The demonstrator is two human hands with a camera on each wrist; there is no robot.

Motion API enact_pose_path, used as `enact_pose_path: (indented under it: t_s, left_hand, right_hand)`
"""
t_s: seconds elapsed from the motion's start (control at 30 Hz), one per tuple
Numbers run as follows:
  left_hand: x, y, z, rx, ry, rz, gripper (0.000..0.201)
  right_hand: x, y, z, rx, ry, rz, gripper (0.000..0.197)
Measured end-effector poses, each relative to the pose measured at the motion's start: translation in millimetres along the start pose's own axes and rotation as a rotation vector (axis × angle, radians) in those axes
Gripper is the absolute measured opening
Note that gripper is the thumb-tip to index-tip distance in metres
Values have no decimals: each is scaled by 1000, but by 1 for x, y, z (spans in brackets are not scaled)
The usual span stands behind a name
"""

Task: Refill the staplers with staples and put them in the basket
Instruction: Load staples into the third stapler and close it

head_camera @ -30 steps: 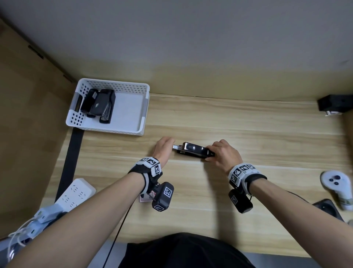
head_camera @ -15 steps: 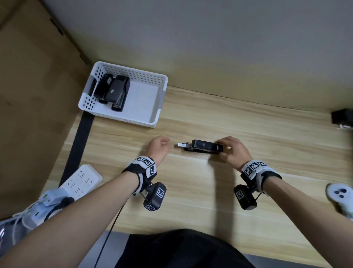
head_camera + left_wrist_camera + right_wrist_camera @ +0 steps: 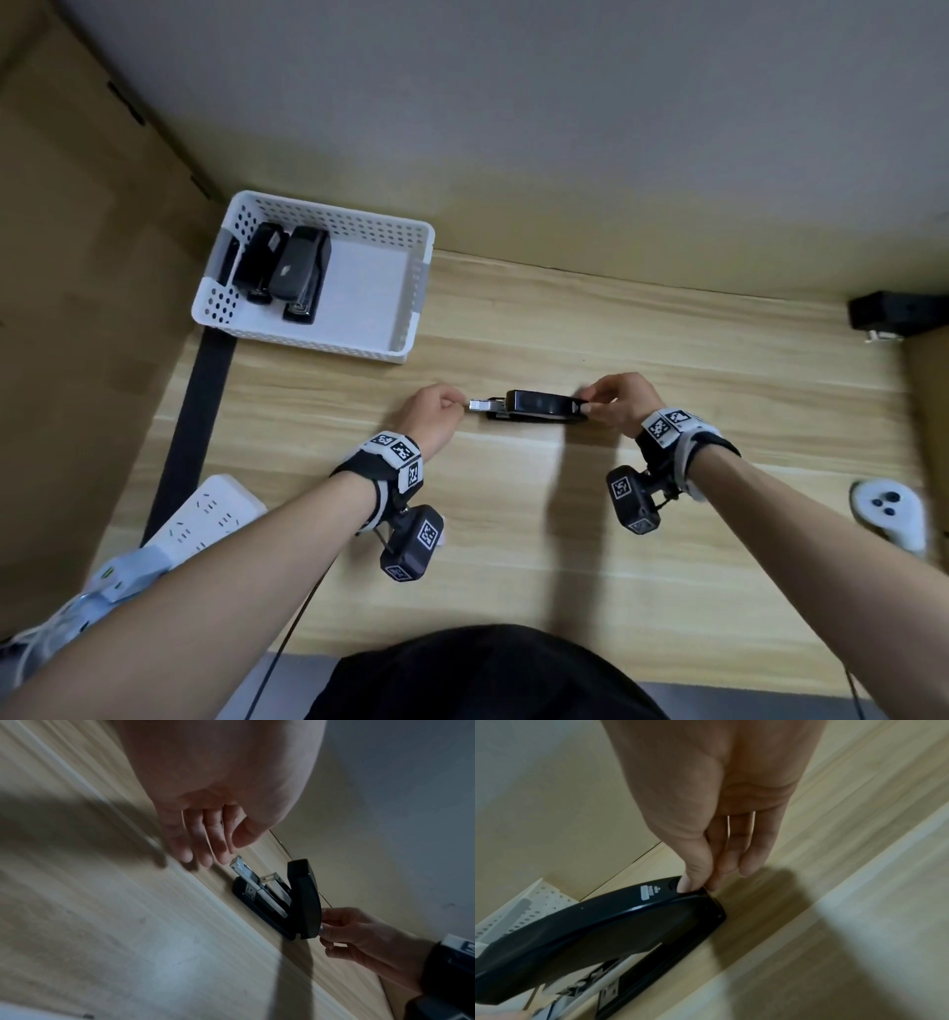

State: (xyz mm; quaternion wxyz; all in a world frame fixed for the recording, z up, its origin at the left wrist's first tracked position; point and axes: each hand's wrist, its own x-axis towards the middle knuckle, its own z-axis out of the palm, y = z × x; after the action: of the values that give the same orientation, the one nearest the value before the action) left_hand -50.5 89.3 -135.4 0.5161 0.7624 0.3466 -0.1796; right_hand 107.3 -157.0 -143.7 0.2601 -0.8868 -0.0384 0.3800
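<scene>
my right hand (image 3: 624,406) sits at the rear end of the black stapler (image 3: 539,406), thumb and forefinger pinched on the back of its top cover, the other fingers hanging loosely beside them; in the right wrist view the thumb tip lies on the cover just by a small round dimple and a white label. my left hand (image 3: 434,413) is at the stapler's front, at about nine o'clock from it, fingers loosely curled with the tips right at the end of the silver staple tray (image 3: 480,405) that sticks out of the nose; in the left wrist view the fingertips (image 3: 223,858) are just beside the tray's end, and i cannot tell whether they touch it or pinch it. that same view shows the cover tilted up from the base, hinged at the rear, with the metal channel bare underneath. the stapler lies flat on the wooden desk (image 3: 565,565), lengthwise from nine to three o'clock, roughly mid-desk. at about ten o'clock from it, well apart, the white perforated basket (image 3: 418,277) sits near the back left corner of the desk, with two black staplers (image 3: 300,267) lying side by side against its left wall. at seven o'clock, by my left forearm, a white power strip (image 3: 205,514) lies at the desk's left edge. at four o'clock, near the right edge, rests a white controller (image 3: 888,509), and at two o'clock a small black box (image 3: 893,311) sits in the back right corner.
</scene>
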Motion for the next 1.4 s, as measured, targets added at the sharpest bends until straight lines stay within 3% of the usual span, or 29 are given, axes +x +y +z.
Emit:
enact_pose_path:
  t_s: [0.3,0.57,0.7,0.77,0.9,0.97,1.1,1.23,1.4]
  left_hand:
    - [3,9,2,96,12,-19,17]
    - [3,22,5,70,9,-85,26]
    - [3,18,7,11,3,-111,15]
    - [2,19,7,-17,-1,-122,15]
    - [0,23,11,-60,-3,-149,21]
    - [0,25,15,-93,4,-171,22]
    - [3,34,27,-199,6,-265,26]
    - [0,51,45,-343,1,-359,16]
    - [7,54,46,-327,26,-374,20]
  right_hand:
    - [3,-1,-5,-122,34,72,24]
    - [-11,-1,-3,-64,88,-68,19]
    - [-16,-1,-2,-54,65,-44,13]
    - [-21,-5,-2,-164,123,-109,11]
    - [-34,-15,6,-478,99,-462,44]
    - [-37,-20,11,-611,104,-541,40]
    - [-35,-18,17,-599,148,-543,38]
    - [-33,-15,19,-549,131,-531,42]
    - [-27,-18,18,-527,77,-525,46]
